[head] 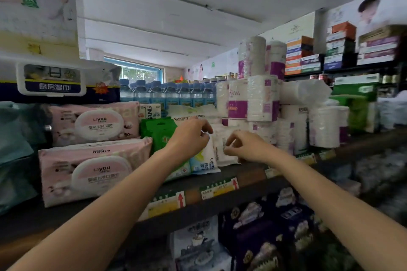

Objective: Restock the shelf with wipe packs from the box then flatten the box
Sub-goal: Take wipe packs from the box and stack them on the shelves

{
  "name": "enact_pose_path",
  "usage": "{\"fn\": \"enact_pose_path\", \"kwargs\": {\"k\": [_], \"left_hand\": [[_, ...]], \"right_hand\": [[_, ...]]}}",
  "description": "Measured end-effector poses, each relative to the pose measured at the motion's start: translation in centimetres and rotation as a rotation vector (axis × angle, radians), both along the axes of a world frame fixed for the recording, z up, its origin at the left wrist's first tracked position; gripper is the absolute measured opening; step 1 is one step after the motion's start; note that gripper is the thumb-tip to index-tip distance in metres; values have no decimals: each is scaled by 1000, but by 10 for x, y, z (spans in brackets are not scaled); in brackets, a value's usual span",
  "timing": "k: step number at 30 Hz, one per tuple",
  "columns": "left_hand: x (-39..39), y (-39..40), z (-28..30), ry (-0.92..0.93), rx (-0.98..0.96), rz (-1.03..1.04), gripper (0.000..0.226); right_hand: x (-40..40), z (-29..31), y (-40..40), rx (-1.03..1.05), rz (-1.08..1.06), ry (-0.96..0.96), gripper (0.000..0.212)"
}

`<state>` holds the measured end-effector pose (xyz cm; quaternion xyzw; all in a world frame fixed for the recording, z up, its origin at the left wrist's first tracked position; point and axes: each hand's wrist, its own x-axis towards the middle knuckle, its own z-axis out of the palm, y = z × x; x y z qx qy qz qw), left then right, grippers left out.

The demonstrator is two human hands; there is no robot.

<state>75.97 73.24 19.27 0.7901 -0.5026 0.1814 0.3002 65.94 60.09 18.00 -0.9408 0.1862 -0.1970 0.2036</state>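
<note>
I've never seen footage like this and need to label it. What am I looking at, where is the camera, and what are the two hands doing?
There is no machine: a person wears a wide-angle camera on the head, so you see their own bare arms reaching forward. This one picture looks at a shop shelf. On it lie pink wipe packs, a green pack, and toilet paper rolls, with water bottles behind. The left hand holds the top of small upright wipe packs. The right hand pinches a white pack beside them. The box is not in view.
</note>
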Motion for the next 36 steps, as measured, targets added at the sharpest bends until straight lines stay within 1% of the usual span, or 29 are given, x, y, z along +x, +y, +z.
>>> {"fn": "enact_pose_path", "kwargs": {"k": [2, 4, 6, 9, 11, 13, 14, 16, 18, 21, 23, 26, 28, 31, 34, 36], "left_hand": [[-27, 6, -9, 10, -39, -105, 22], [-61, 12, -22, 59, -69, -220, 23], [-100, 17, -44, 104, -21, -357, 21], [-163, 21, -89, 163, 198, -551, 21], [-211, 20, -123, 196, 341, -664, 23], [-262, 21, -159, 212, 470, -762, 23], [-288, 23, -177, 209, 526, -804, 24], [-339, 30, -212, 184, 629, -903, 25], [-388, 38, -244, 146, 720, -1011, 29], [-457, 49, -290, 115, 850, -1140, 29], [-499, 54, -319, 121, 932, -1195, 29], [-562, 60, -361, 150, 1026, -1249, 28], [-602, 66, -390, 178, 1069, -1254, 27], [-655, 75, -436, 187, 1145, -1213, 28], [-704, 87, -479, 222, 1228, -1186, 28], [-733, 99, -502, 249, 1292, -1169, 28]], "right_hand": [[-37, -8, 16, 12, -31, -9, 34], [-79, -20, 33, 70, -77, -26, 26], [-125, -39, 53, 113, -149, -6, 17], [-201, -73, 79, 199, -260, 188, 20], [-260, -100, 93, 291, -333, 286, 18], [-327, -133, 110, 389, -460, 269, 10], [-360, -150, 119, 429, -547, 260, 10], [-427, -188, 136, 527, -712, 300, 12], [-492, -227, 157, 643, -836, 369, 7], [-577, -281, 198, 821, -1002, 389, 10], [-623, -313, 226, 900, -1089, 376, 17], [-683, -357, 261, 992, -1172, 397, 13], [-718, -389, 279, 993, -1210, 446, 14], [-764, -437, 302, 953, -1184, 619, 24], [-803, -490, 322, 916, -1107, 819, 18], [-822, -522, 337, 904, -1087, 921, 28]]}}
